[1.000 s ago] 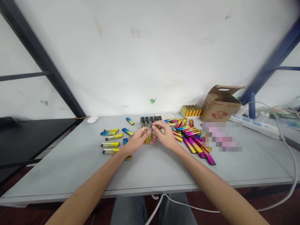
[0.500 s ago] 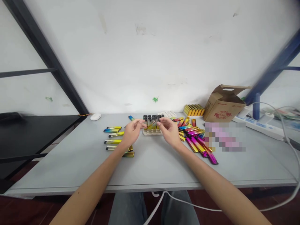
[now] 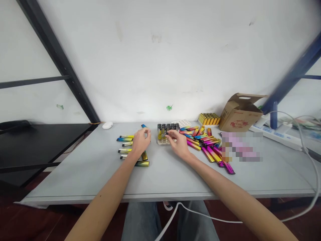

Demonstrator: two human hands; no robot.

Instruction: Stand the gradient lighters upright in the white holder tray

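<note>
My right hand [image 3: 178, 143] is closed at the front of a white tray [image 3: 164, 142], its fingertips pinching a slim metallic piece [image 3: 164, 134] with a dark end. In that tray stand several cylinders with black caps [image 3: 168, 127]. To the left, my left hand [image 3: 140, 142] is curled with thumb and fingertips together; whatever it may hold is too small to make out. Beneath and beside it lie several flat shiny casings [image 3: 125, 151] in yellow and blue with dark ends. Right of my right hand spreads a loose pile of shiny casings [image 3: 207, 147] in magenta, yellow, red and blue.
At the back right, a tray of yellow cylinders [image 3: 209, 118] stands beside an open cardboard box [image 3: 239, 117]. Further right lies a white power strip [image 3: 283, 135] with cables. A white rounded case [image 3: 107, 125] sits at the back left. An empty-celled white tray [image 3: 182, 124] lies behind the pile.
My hands were close together over the tray and are now apart. The left hand has drawn away from the slim piece, which stays in my right hand. The view has shifted slightly.
</note>
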